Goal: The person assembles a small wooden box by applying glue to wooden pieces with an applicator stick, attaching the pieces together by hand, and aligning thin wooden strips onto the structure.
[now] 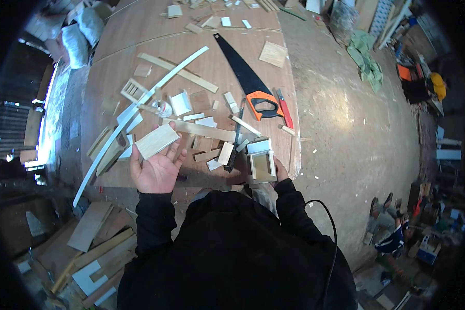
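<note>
My left hand (158,170), palm up, holds a small rectangular wooden board (158,141) on its fingers, the thumb along one edge. At the table's front edge my right hand (281,170) grips the side of a small open wooden box (262,166) with a pale panel across its far end. Most of the right fingers are hidden behind the box. Between the hands lie small wood offcuts (225,153) and a thin dark saw blade (237,139). Left of centre stands a small clear jar (163,108).
Farther back on the table (155,31) lie a handsaw (245,75) with an orange handle and a red-handled knife (285,109). A long pale strip (139,103) juts past the table's left edge. Scrap boards (95,232) are piled at lower left. Someone's legs (385,214) show at right.
</note>
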Available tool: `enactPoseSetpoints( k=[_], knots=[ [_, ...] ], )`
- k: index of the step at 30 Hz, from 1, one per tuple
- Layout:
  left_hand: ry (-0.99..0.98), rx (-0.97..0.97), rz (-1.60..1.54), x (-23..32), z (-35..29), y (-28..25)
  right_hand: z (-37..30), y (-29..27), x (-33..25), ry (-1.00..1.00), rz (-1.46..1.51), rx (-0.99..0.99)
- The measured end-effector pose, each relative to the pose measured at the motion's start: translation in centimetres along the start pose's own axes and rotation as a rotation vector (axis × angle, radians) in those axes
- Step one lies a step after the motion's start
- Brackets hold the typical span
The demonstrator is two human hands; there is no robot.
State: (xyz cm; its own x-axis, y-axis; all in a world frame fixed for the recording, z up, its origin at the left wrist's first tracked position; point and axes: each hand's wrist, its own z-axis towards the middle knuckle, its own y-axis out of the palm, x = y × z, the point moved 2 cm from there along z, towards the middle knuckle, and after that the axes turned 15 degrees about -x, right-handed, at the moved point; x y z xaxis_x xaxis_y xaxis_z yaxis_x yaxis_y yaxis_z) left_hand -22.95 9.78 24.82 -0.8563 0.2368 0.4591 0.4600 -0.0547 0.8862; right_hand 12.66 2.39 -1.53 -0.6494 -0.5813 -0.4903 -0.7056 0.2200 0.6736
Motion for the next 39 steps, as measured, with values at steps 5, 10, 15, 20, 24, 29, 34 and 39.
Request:
enactPoseSetpoints(
  k=[5, 10, 15, 20, 24, 29, 34, 39],
  knots=[
    [-0.055, -0.039, 0.022, -0.7, 2.1, 0.6, 0.7, -3.3, 0.5, -0.019, -0.041, 0.180],
    [-0.061, -0.048, 0.030, -0.3, 2.5, -0.3, 0.5, -4.9, -0.1, -0.070, -0.354, 0.362],
    [0.086, -0.018, 0.098, 2.5, 2.3, -2.1, 0.1, -6.8, -0.7, -0.088, -0.671, 0.512],
    [0.245, 0.006, 0.066, 7.5, 0.3, -3.8, -0.3, -7.1, -1.8, -0.050, -0.861, 0.520],
    [0.395, 0.058, 0.143, 10.5, -3.7, -6.1, 0.1, -3.2, -3.5, 0.091, -1.194, 0.586],
    [0.539, 0.267, 0.367, 13.1, -9.0, -8.6, 1.9, -2.3, -6.5, 0.115, -1.301, 0.517],
    [0.671, 0.372, 0.299, 14.1, -14.5, -11.6, 5.0, 12.2, -11.8, -0.074, -1.758, 0.546],
    [0.671, 0.439, 0.271, 13.6, -18.3, -12.7, 10.3, 10.1, -15.5, 0.050, -1.873, 0.600]
  ],
)
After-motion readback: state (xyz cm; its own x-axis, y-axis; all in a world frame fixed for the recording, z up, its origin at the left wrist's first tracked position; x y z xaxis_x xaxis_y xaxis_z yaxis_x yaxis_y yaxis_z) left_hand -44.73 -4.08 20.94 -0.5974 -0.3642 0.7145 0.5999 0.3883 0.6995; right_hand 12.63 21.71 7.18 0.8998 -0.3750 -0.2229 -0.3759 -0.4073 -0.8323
